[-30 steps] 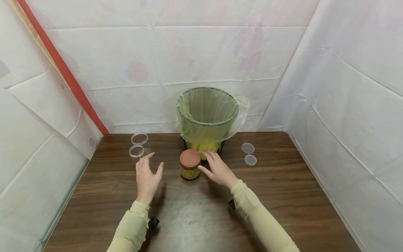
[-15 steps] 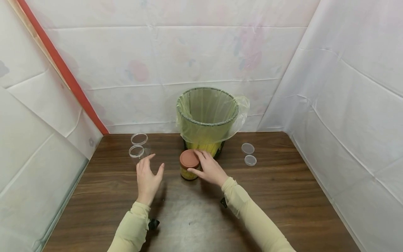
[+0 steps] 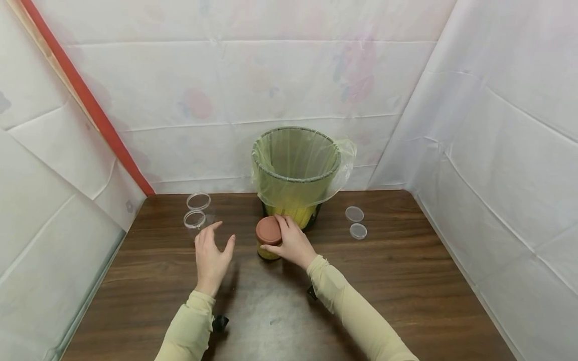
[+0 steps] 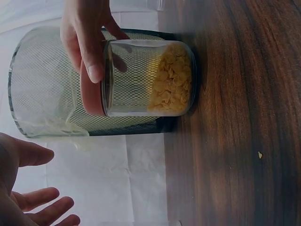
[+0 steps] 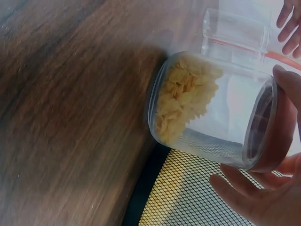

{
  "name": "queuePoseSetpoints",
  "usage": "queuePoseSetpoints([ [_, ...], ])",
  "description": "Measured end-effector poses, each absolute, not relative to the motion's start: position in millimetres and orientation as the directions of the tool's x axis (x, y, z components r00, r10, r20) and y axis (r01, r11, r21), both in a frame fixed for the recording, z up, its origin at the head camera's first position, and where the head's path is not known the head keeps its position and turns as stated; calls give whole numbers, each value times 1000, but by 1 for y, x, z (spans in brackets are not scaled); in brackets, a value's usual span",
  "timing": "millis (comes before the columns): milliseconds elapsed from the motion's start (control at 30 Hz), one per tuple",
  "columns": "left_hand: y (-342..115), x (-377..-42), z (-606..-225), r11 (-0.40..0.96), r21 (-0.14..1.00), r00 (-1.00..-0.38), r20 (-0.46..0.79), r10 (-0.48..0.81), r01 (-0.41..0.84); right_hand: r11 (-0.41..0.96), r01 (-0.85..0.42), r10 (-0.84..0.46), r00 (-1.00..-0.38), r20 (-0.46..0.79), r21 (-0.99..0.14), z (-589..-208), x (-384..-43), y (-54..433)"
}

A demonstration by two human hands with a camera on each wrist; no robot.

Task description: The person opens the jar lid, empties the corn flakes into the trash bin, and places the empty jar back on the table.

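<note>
One jar (image 4: 134, 80) stands upright on the bench (image 3: 266, 313) before the bin (image 3: 295, 193), partly filled with flakes (image 4: 171, 82). The right hand (image 3: 292, 244) grips its lid (image 3: 268, 229), thumb and fingers on opposite sides. The left hand (image 3: 212, 259) is free, fingers spread, near two clear cups (image 3: 197, 209). Two discs (image 3: 354, 214) lie right of the bin.

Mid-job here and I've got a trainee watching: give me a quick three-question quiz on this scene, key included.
1. Which hand grips the lid of the jar?
2. True or false: the flakes fill the jar right up to the lid.
3. Fill in the blank: in the head view, the two clear discs lie to the ____ of the bin.

Key:
1. The right hand; the left hand is apart from it.
2. False; they sit in the lower part.
3. right
</note>
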State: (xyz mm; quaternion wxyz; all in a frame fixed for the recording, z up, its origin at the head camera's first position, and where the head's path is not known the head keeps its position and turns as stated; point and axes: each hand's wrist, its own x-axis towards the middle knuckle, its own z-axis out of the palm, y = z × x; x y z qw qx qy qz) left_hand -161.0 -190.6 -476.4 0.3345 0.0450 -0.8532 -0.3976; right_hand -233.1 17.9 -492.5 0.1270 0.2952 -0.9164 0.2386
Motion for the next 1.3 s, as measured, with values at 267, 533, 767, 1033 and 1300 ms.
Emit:
queuePoseSetpoints([
  [267,-190,-160,-477,684,702,-765,547,-341,197,706,-598,-464,-795,390,-379,-495,-236,15],
  [533,-189,-160,-477,681,706,-769,542,-340,197,735,-573,-426,-806,410,-363,-495,-237,12],
  [767,-186,-159,-476,678,714,-788,514,-339,174,728,-590,-403,-780,479,-348,-498,-240,12],
  [1033,-183,-159,-474,677,714,-789,514,-337,176,703,-601,-380,-769,514,-380,-497,-239,19],
  [1300,-179,-158,-474,686,704,-810,504,-299,184,641,-655,-378,-724,577,-400,-478,-228,27],
])
